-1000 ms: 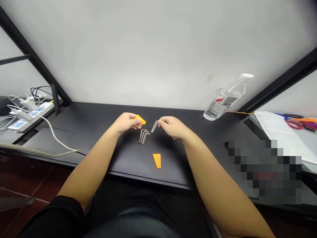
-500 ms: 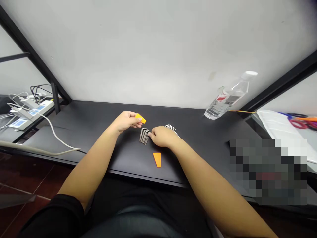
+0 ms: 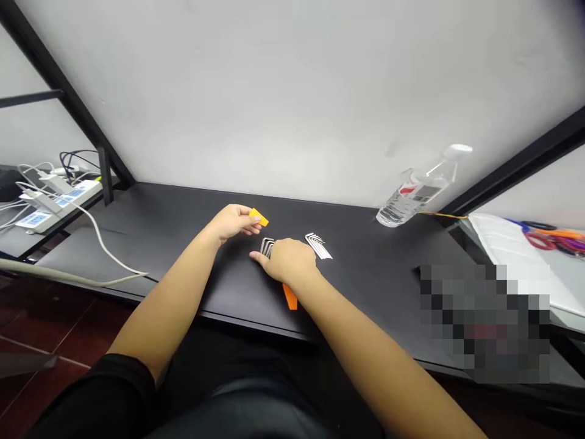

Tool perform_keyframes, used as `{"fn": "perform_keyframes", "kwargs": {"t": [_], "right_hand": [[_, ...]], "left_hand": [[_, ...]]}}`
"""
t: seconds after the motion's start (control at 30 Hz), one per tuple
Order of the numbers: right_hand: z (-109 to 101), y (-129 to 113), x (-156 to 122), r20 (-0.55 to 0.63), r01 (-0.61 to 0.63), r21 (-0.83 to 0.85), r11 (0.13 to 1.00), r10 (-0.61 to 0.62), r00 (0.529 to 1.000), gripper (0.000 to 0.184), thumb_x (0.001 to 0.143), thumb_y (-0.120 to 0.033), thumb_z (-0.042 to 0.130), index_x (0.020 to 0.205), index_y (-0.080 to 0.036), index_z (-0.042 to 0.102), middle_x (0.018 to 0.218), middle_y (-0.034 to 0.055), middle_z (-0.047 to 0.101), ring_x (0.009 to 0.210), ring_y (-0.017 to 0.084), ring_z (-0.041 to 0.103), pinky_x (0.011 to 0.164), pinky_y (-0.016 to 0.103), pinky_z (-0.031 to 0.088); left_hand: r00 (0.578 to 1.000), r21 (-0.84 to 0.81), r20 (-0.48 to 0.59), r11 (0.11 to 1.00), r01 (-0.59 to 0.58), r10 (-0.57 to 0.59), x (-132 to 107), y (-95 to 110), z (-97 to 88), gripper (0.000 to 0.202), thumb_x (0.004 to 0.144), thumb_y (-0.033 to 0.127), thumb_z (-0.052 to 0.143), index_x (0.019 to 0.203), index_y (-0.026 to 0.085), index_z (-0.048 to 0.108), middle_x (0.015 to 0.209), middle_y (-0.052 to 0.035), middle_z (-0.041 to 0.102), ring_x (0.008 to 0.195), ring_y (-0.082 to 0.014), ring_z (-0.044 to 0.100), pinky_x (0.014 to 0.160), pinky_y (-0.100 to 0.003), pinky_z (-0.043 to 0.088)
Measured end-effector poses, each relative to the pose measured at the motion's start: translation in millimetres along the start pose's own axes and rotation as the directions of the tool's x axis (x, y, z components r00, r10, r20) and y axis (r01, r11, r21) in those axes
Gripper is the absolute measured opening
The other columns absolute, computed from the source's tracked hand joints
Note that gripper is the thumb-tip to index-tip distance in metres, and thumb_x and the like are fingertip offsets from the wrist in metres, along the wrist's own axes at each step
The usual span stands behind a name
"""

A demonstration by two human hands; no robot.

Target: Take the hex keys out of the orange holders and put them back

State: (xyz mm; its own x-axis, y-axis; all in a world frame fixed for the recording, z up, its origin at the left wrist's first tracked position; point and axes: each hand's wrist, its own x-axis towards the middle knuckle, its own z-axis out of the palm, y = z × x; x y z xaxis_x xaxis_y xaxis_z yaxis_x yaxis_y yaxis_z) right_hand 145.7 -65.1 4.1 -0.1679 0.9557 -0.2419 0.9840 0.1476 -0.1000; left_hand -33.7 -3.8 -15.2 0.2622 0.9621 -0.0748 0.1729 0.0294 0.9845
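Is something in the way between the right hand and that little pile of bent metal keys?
Nothing visible is. The right hand lies right on the pile of bent metal keys, covering most of it. The orange wedge sits by the wrist, on the near side, not between them.

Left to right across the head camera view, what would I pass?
Power strips → left hand holding orange wedge → right hand → fanned hex keys → water bottle → scissors.
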Motion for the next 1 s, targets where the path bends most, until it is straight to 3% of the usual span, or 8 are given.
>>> {"fn": "perform_keyframes", "kwargs": {"t": [0.17,0.37,0.63,0.77,1.0], "right_hand": [[-2.4,-12.6,0.0,-0.024,-0.004,-0.037,0.999,0.003,1.0,0.046,0.093,-0.058,0.053,0.1,-0.018,0.075,0.091,0.0185,0.074,0.087,0.033,0.071,0.07,0.042,0.053],[-4.9,2.5,16.8,-0.023,0.065,-0.052,0.997,-0.066,0.998,0.023,0.087,-0.036,0.061,0.098,-0.018,0.072,0.097,0.0158,0.074,0.088,0.03,0.071,0.07,0.036,0.051],[-4.2,33.4,42.2,0.011,0.147,0.07,0.987,-0.148,0.989,0.03,0.08,-0.037,0.066,0.108,-0.025,0.066,0.102,0.0065,0.074,0.09,0.024,0.068,0.065,0.03,0.043],[-1.8,31.1,45.2,-0.02,0.17,0.124,0.978,-0.169,0.985,0.034,0.082,-0.048,0.064,0.106,-0.024,0.067,0.103,0.0073,0.074,0.089,0.025,0.068,0.063,0.031,0.041],[3.6,23.6,55.9,-0.05,0.27,0.161,0.949,-0.265,0.963,0.031,0.079,-0.035,0.066,0.108,-0.024,0.067,0.106,0.006,0.074,0.088,0.022,0.067,0.061,0.029,0.039]], "left_hand": [[1.0,-0.005,0.013,1.0,0.007,-0.007,0.9,-1.0,-3.8,0.037,0.078,0.045,0.079,0.098,0.014,0.079,0.096,-0.0142,0.078,0.083,-0.0199,0.073,0.073,-0.03,0.057],[1.0,-0.01,0.005,1.0,-0.016,0.016,1.3,-2.2,-7.2,0.036,0.08,0.044,0.078,0.099,0.013,0.078,0.098,-0.0148,0.078,0.084,-0.02,0.074,0.073,-0.029,0.057],[1.0,-0.011,0.018,1.0,-0.013,0.013,-1.2,0.7,-8.5,0.035,0.08,0.044,0.078,0.099,0.014,0.078,0.098,-0.0132,0.078,0.084,-0.0184,0.074,0.074,-0.028,0.056],[1.0,-0.001,0.011,1.0,-0.01,0.01,-1.8,1.5,-8.0,0.033,0.08,0.042,0.078,0.099,0.014,0.077,0.097,-0.0126,0.078,0.083,-0.0181,0.073,0.074,-0.028,0.056],[1.0,-0.011,-0.002,1.0,-0.014,0.014,-2.6,2.1,-6.0,0.03,0.081,0.038,0.077,0.097,0.012,0.075,0.094,-0.0131,0.078,0.082,-0.0181,0.073,0.073,-0.029,0.057]]}}
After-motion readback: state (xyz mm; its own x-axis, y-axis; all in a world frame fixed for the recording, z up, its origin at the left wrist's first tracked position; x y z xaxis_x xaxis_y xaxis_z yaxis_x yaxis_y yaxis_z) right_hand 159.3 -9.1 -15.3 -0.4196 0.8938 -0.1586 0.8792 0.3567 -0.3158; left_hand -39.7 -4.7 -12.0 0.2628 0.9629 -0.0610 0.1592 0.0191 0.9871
